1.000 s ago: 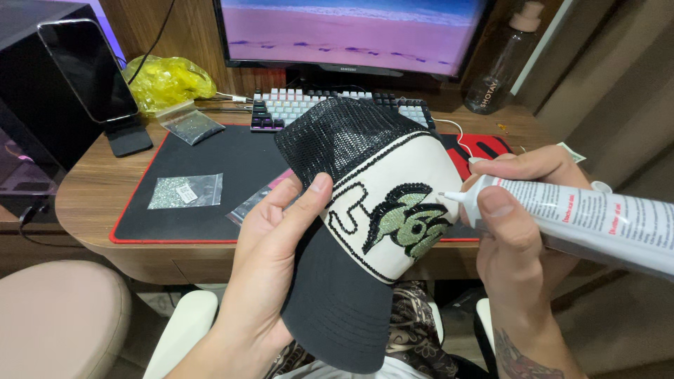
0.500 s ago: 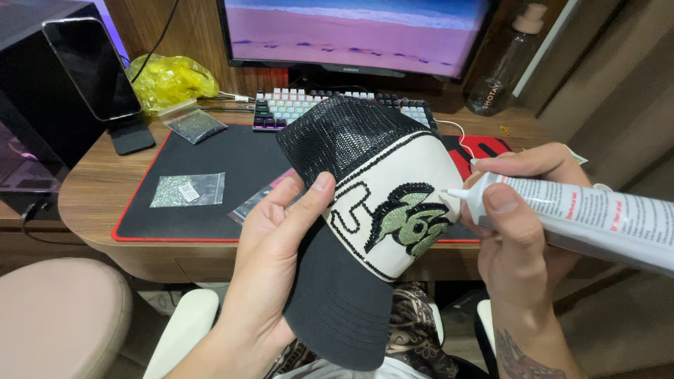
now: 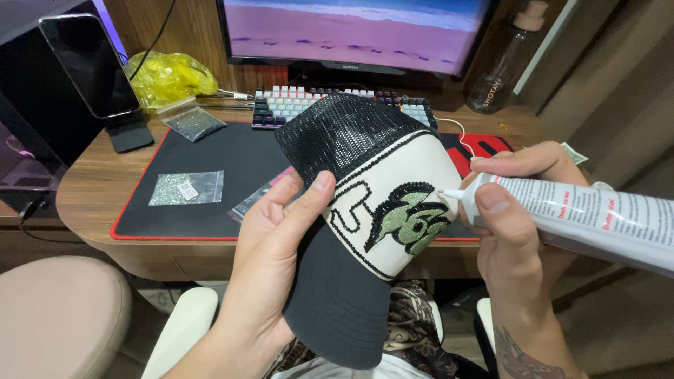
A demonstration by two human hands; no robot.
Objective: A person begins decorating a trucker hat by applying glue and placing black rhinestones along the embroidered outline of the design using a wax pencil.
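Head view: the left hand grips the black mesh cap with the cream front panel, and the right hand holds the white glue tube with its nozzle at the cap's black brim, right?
Not quite. In the head view the white glue tube in the right hand points its nozzle at the cream front panel beside the beaded green-and-black figure, not at the brim. The left hand does grip the black mesh cap.

The cap (image 3: 365,210) is sitting in front of the counter (image 3: 91,189), between the left hand (image 3: 270,253) and the right hand (image 3: 512,231). The glue tube (image 3: 583,217) is lying to its right, nozzle touching the cap's front panel. Behind, a mat (image 3: 210,161) is lying on the counter, carrying a small bag (image 3: 186,188), with the keyboard (image 3: 309,105) behind it and the phone stand (image 3: 126,130) at the left.
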